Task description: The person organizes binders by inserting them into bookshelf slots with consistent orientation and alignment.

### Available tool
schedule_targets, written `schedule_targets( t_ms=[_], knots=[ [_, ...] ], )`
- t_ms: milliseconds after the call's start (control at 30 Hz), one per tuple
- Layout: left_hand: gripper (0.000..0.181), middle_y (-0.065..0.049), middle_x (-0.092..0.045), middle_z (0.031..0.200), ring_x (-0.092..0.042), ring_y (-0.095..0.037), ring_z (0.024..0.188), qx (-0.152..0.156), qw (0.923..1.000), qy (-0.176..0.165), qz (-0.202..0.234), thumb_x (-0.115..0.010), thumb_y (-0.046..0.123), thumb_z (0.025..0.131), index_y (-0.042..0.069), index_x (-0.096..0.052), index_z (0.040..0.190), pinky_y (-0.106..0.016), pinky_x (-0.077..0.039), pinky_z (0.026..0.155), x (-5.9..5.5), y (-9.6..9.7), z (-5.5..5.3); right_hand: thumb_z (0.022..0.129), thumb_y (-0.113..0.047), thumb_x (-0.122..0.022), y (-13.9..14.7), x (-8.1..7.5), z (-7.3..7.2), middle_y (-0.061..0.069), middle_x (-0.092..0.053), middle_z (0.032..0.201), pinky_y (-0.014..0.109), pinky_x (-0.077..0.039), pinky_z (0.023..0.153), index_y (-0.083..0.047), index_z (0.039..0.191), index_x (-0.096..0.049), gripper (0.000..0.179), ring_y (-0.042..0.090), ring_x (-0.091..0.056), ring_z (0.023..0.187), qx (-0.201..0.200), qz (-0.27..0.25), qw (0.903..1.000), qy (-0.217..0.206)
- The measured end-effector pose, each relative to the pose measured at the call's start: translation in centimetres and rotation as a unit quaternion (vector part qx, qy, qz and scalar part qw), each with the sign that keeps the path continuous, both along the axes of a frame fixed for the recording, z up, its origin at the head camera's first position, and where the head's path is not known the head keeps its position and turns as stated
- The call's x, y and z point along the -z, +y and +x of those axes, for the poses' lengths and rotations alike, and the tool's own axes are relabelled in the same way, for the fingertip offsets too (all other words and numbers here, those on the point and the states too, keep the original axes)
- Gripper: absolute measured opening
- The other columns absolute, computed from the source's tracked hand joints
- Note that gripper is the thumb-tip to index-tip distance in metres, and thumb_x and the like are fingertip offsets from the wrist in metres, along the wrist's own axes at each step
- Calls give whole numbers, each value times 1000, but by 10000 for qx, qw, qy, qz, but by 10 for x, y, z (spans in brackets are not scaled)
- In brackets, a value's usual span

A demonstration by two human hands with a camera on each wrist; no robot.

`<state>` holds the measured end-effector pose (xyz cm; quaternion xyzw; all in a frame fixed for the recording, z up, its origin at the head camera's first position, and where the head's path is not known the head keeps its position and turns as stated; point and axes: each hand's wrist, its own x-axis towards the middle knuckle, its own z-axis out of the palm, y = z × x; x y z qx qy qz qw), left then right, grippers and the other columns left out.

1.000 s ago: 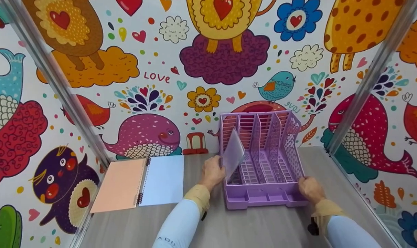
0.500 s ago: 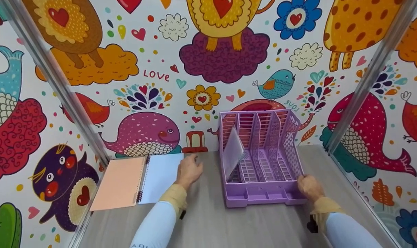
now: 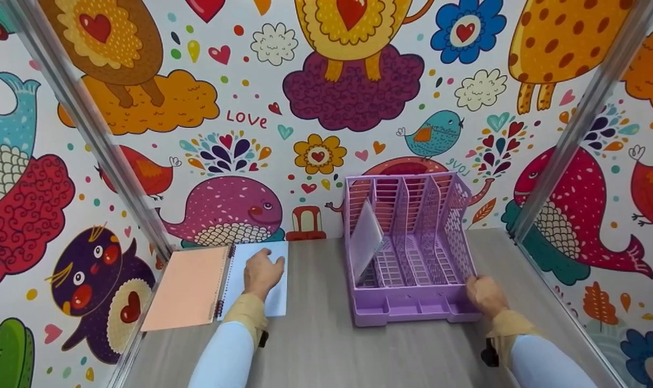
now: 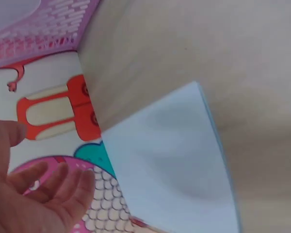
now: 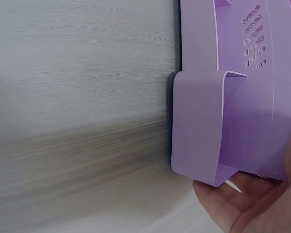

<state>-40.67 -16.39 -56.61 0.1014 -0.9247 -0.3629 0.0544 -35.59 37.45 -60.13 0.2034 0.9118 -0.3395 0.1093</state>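
To lift the blue notebook [image 4: 169, 160] cleanly, I'd say the left hand [image 3: 263, 272] does best to slip its thumb under the loose right edge, away from the coil [image 3: 220, 309], and pinch the whole thickness, with the right hand [image 3: 486, 295] bracing the purple rack [image 3: 407, 295] whose front right corner it grips. The notebook lies left of the frame's centre, beneath the left fingers, which hold nothing, loosely bent, thumb apart; the left wrist view shows it right of the fingertips, seemingly untouched.
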Motion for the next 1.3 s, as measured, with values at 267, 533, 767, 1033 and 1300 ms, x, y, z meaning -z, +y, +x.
schedule_targets(
  t_ms=[267,533,767,1033,1300],
  knots=[
    [62,-38,-66,147,-62,-55,140,-492,9974,-425,-298,-69,31,105,-13,-60,148,-64,-52,121,27,-38,9,115,-33,-25,1,1,0,45,-52,155,70,-45,126,22,158,-39,71,54,-60,136,-24,72,9999,88],
    [67,-44,-62,142,-57,-64,136,-643,9926,-775,-680,-70,31,101,-18,-58,144,-74,-51,113,52,-57,17,113,-32,-25,2,3,2,44,-54,155,70,-46,124,22,155,-43,70,57,-60,138,-142,302,9992,209],
    [73,-47,-57,140,-54,-65,138,-661,9887,-1186,-637,-76,33,99,-16,-53,148,-77,-51,113,62,-57,19,113,-32,-25,2,1,1,42,-56,155,69,-45,125,20,157,-43,70,51,-62,132,-163,201,9995,179],
    [77,-48,-54,144,-51,-65,140,-525,9862,-1295,-885,-81,30,98,-16,-50,152,-78,-50,115,73,-54,24,113,-30,-26,1,0,0,41,-60,150,68,-48,121,19,155,-46,68,47,-64,126,-129,255,9992,263],
    [79,-53,-43,150,-42,-69,142,-615,9852,-1300,-935,-84,28,94,-15,-50,150,-79,-45,117,77,-52,25,114,-32,-25,1,1,1,43,-52,158,70,-44,126,19,158,-42,70,56,-58,141,-168,288,9993,184]
  ],
)
